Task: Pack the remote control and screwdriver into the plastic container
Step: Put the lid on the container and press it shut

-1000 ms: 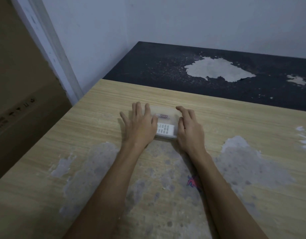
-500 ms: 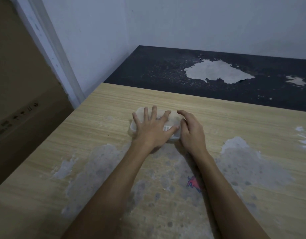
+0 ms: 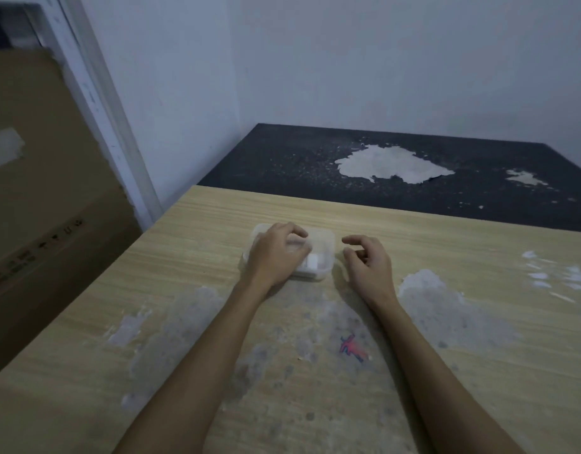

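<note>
Our left hand (image 3: 277,252) covers most of the plastic container (image 3: 325,244), so we see only a white corner of the remote control (image 3: 312,266); the screwdriver stays hidden from us.

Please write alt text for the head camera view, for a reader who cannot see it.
A person's left hand rests on a clear plastic container on a worn wooden table, something white visible inside. The right hand, curled loosely, sits just right of it, not touching.
</note>
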